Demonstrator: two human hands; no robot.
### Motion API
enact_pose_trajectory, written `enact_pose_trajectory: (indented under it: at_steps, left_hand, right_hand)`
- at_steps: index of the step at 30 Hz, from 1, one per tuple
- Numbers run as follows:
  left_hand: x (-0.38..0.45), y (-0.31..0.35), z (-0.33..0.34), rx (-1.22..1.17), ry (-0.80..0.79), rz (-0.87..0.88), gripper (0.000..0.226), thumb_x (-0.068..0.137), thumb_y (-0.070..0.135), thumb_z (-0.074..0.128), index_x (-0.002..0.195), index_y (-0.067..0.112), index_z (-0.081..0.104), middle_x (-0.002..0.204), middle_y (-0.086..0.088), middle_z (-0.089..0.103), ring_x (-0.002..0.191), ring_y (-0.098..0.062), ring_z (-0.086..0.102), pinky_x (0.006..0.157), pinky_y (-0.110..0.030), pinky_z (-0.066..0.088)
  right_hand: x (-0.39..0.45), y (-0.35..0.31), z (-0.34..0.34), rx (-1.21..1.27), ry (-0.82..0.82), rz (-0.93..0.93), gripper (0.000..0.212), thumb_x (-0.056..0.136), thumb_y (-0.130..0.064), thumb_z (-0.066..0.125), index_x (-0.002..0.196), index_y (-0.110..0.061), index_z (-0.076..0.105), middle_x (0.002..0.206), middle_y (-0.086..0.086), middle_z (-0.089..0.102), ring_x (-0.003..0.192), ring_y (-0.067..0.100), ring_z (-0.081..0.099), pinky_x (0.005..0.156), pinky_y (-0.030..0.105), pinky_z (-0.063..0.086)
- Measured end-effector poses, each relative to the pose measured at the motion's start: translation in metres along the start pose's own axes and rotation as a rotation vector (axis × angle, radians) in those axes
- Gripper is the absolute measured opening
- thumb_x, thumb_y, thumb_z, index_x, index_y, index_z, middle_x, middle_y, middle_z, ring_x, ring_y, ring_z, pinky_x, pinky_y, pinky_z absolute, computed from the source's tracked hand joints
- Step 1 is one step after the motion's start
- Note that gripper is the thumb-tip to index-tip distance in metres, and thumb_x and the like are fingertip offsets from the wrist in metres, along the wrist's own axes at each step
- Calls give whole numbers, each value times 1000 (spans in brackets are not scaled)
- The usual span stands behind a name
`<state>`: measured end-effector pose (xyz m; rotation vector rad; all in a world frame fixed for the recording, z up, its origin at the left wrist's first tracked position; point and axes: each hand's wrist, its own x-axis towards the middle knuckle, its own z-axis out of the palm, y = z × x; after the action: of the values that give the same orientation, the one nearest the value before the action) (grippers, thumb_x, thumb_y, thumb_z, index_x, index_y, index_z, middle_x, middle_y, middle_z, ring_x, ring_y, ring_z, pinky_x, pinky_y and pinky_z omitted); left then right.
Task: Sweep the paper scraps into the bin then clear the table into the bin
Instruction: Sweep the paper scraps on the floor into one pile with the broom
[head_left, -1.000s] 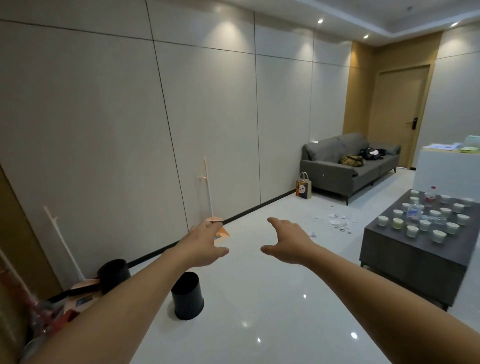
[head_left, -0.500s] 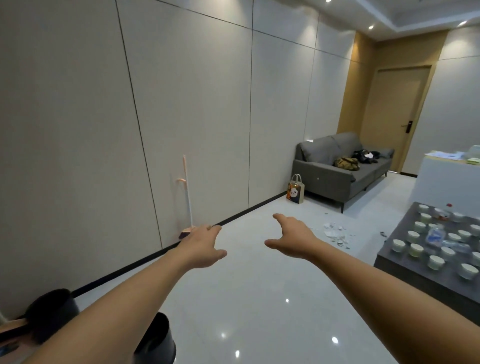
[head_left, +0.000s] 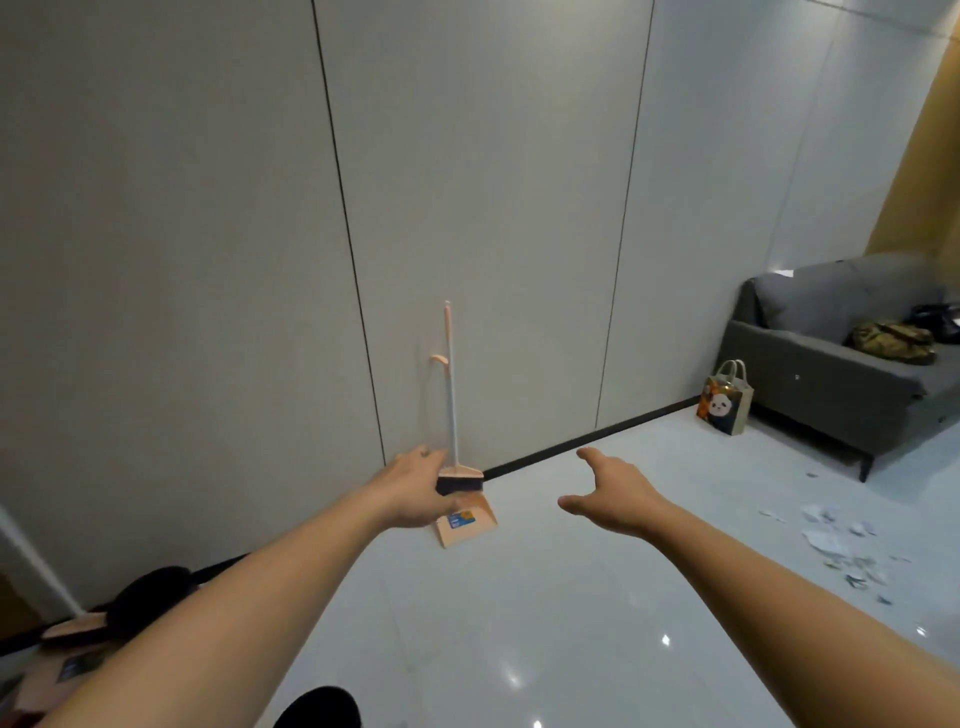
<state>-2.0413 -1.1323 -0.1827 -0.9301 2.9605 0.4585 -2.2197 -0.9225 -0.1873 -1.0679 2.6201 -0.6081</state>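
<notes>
Paper scraps (head_left: 836, 545) are scattered on the glossy white floor well to the right of the right hand (head_left: 615, 496), small torn white and grey pieces lying flat and loose; they are judged very light and likely to flutter or slide on the smooth tile, so they are better gathered with bristles than picked up by fingers. A broom (head_left: 453, 415) stands upright against the wall just beyond the left hand (head_left: 415, 491), with a thin white handle, a peach cap and a dark brush head in a peach holder; a peach dustpan (head_left: 467, 522) with a blue label rests on the floor below it, partly hidden by the left hand. Both tools are judged light and stiff, the plastic handle somewhat slippery, and the broom is best taken around the middle of its handle, the dustpan by its own tall handle. Both hands are stretched forward with fingers spread and relaxed, and nothing is held in either; whether the left hand touches the brush cannot be told. A black bin (head_left: 319, 709) shows at the bottom edge, nearer than the hands. Farther right, a panda-printed bag (head_left: 727, 400) stands beside a grey sofa (head_left: 831, 379).
</notes>
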Motion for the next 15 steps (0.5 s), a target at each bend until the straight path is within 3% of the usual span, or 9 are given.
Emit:
enact_pose_trajectory:
  at_steps: [7, 15]
  left_hand:
    - [133, -22, -26, -16, 33, -124, 81, 82, 50, 63, 149, 21, 31, 152, -8, 35, 140, -26, 32, 112, -34, 31]
    - [305, -62, -27, 9, -17, -133, 82, 84, 51, 61, 152, 23, 24, 154, -7, 29, 141, -27, 27, 114, -40, 29]
  right_hand:
    - [168, -7, -12, 45, -92, -69, 82, 87, -43, 70, 154, -17, 30, 151, 9, 45, 135, 28, 45, 103, 37, 43]
    - [340, -17, 23, 57, -187, -100, 83, 86, -43, 71, 154, -19, 30, 149, 10, 46, 134, 27, 46, 103, 34, 43]
